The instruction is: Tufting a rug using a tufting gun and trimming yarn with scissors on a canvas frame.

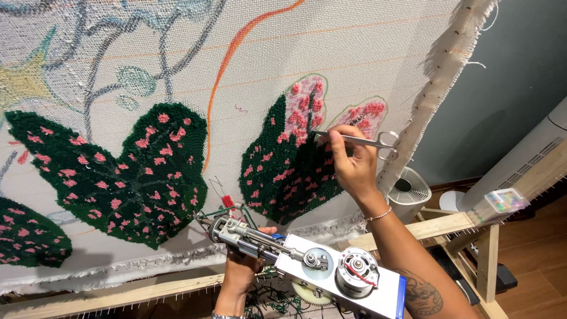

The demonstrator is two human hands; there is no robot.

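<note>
Stretched tight on a wooden frame (425, 227), a big pale tufting cloth (283, 53) fills most of the view, with a dark green wall behind it. Fluffy dark green leaves with pink dots are already on the cloth, one big leaf (127, 171) on the left and another leaf (289, 165) in the middle. Drawn lines in grey and orange show where more shapes go. The right hand (353, 168) is up against the middle leaf. Its fingers are closed around a pair of small silver scissors (366, 140), with the tips pointing into the pink yarn, likely so loose bits can be snipped close. I cannot tell if the blades are open, since they are tiny here. The left hand (242, 269) is low down, wrapped from below around a tufting gun (319, 269), holding it away from the cloth with its needle end near the bottom of the big leaf. A white fan (410, 192) sits on the floor behind the frame, and a small clear box of coloured pins (502, 202) rests on the frame's right side.
</note>
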